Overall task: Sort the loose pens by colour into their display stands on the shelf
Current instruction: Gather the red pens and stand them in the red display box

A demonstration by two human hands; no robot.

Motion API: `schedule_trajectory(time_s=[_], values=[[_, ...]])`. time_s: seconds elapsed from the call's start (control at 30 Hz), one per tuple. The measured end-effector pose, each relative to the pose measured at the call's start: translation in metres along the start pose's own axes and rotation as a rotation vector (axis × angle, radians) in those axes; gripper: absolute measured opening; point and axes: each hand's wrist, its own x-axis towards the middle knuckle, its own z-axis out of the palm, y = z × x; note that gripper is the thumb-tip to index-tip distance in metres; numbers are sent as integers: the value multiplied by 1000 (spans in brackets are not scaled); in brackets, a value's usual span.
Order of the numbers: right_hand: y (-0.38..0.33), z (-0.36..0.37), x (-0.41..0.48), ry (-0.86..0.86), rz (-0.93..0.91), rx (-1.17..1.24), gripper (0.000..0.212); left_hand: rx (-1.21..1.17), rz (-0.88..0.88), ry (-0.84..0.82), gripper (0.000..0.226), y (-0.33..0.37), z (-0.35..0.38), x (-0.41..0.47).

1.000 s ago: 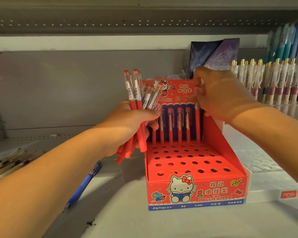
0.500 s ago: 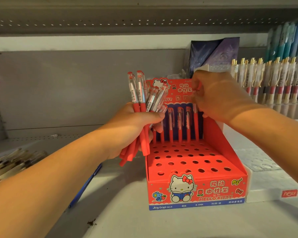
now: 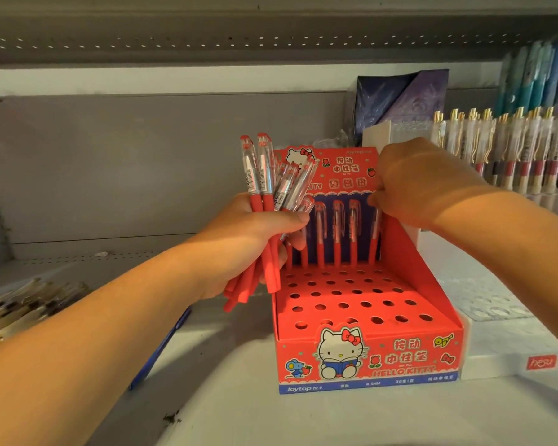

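Observation:
A red cartoon-cat display stand (image 3: pixel 368 362) with rows of round holes stands on the shelf. Several red pens (image 3: pixel 337 233) stand upright in its back row. My left hand (image 3: pixel 245 243) grips a bunch of red pens with clear caps (image 3: pixel 264 175), held just left of the stand. My right hand (image 3: pixel 422 185) is over the back right corner, fingers curled round the top of a red pen (image 3: pixel 375 243) that sits in the back row's rightmost hole. A blue pen (image 3: pixel 161 346) lies on the shelf under my left forearm.
A heap of loose clear and gold pens (image 3: pixel 29 300) lies at the far left. A rack of gold-clipped pens (image 3: pixel 509 149) stands at the right, with a white holed stand (image 3: pixel 496 307) and a white box (image 3: pixel 512 358) beside the red stand. A dark packet (image 3: pixel 400 101) leans behind.
My right hand has pushed the pen down into the back row of the stand. My left hand with its bunch has shifted slightly up and to the right.

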Motion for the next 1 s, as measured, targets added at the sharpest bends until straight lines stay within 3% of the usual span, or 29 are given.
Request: schedule_trajectory(time_s=[0.07,0.17,0.23,0.33,0.43,0.63,1.0], values=[[0,1,0,-22,-3,-13,19,-6,-1,-8,16,0,0,0],[-1,4,1,102,-21,74,14,6,8,-13,19,0,-1,0],[-8,4,1,154,-33,430,13,18,19,2,22,0,-1,0],[-24,6,-5,-53,-78,1149,15,-8,66,36,20,2,-2,0],[-28,17,-7,-189,-140,1485,26,-113,89,52,15,3,-2,1],[-34,23,-10,-146,-104,1590,46,-110,110,53,19,3,0,0],[-41,19,-9,50,61,1789,18,-178,64,284,13,6,-6,9]])
